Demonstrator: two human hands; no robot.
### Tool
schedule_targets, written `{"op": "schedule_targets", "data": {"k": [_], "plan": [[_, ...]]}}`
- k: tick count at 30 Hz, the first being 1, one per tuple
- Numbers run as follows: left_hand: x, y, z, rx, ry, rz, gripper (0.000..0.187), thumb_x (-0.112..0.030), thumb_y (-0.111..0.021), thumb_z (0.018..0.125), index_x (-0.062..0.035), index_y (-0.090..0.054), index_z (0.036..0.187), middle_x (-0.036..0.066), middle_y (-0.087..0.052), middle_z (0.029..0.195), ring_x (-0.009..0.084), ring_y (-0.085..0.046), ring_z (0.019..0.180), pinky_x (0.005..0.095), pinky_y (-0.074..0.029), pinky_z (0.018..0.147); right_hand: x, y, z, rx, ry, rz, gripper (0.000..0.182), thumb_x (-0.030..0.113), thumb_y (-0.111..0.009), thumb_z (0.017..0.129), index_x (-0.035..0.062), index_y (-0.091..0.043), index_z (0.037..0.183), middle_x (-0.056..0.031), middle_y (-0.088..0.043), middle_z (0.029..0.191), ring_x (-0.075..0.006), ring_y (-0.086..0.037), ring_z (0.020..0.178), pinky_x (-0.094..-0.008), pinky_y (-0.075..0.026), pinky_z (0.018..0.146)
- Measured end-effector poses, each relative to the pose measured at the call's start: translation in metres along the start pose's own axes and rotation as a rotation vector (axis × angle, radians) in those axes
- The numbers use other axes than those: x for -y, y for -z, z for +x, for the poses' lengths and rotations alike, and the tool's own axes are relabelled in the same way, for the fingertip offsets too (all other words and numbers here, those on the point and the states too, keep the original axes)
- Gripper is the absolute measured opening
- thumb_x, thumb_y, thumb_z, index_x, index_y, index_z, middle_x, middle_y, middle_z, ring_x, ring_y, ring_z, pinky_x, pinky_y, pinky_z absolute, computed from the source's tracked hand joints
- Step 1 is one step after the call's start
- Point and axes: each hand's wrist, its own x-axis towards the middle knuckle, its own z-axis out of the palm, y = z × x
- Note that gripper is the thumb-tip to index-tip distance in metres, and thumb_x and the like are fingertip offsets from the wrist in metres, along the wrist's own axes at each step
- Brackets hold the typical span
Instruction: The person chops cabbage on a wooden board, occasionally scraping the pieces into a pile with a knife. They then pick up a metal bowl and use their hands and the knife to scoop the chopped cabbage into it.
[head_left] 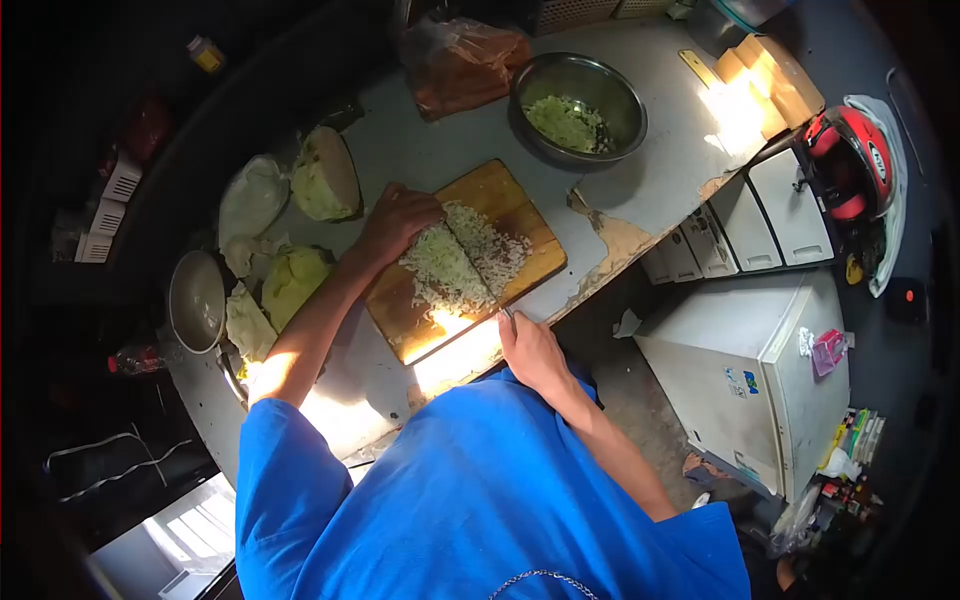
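Observation:
A wooden cutting board (485, 185) lies on the table with finely chopped cabbage (440, 265) heaped across its middle. My right hand (535, 350) is closed round the handle of a knife at the board's near edge. The knife's blade (474, 262) runs away from me through the chopped cabbage. My left hand (402, 222) is at the far end of the blade, fingers curled and pressed together against its tip; the exact grip is partly hidden.
Beyond the board stands a metal bowl (625, 120) holding chopped greens, beside an orange-filled plastic bag (465, 70). A cut cabbage (325, 175), loose cabbage leaves (248, 322) and a pale bowl (197, 300) are to the left. Right of the table is a white refrigerator (710, 370).

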Motion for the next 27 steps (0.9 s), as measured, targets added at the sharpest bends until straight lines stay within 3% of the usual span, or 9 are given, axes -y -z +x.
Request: {"op": "schedule_targets", "data": {"k": [3,5,14,27], "plan": [[-0.007,-0.006,0.010,-0.036,0.024,-0.010,0.033,-0.005,-0.073,0.076,-0.0155,-0.074,0.107,-0.002,-0.073,0.114,0.0149,-0.065,0.113,0.0413,-0.039,0.102,-0.010,0.005,0.001,-0.051,0.013,-0.064,0.045,0.036,-0.048,0.105,-0.0039,-0.062,0.090,-0.0314,-0.067,0.083,-0.0554,-0.062,0.083,-0.0605,-0.050,0.078],[-0.005,0.004,0.012,0.008,-0.039,0.029,0.023,-0.007,-0.069,0.081,-0.0155,-0.074,0.101,-0.003,-0.073,0.109,0.0134,-0.066,0.111,0.0389,-0.039,0.100,-0.007,0.003,-0.001,-0.087,0.044,0.014,0.047,0.037,-0.047,0.106,-0.0047,-0.061,0.088,-0.0329,-0.066,0.082,-0.0564,-0.062,0.083,-0.0610,-0.049,0.078],[-0.003,-0.001,-0.002,-0.036,-0.001,0.059,0.023,-0.008,-0.066,0.084,-0.0156,-0.074,0.104,-0.003,-0.073,0.111,0.0121,-0.066,0.111,0.0395,-0.039,0.102,-0.004,-0.004,-0.003,-0.027,0.015,-0.001,0.046,0.037,-0.046,0.106,-0.0045,-0.061,0.093,-0.0343,-0.066,0.083,-0.0566,-0.062,0.085,-0.0619,-0.049,0.080],[-0.002,0.008,-0.014,-0.047,0.016,0.049,0.026,-0.007,-0.072,0.079,-0.0162,-0.075,0.103,-0.002,-0.074,0.110,0.0128,-0.067,0.107,0.0385,-0.041,0.099,0.012,-0.004,-0.002,0.017,0.002,-0.006,0.047,0.036,-0.046,0.106,-0.0055,-0.060,0.092,-0.0343,-0.065,0.079,-0.0556,-0.063,0.082,-0.0612,-0.050,0.076]]}}
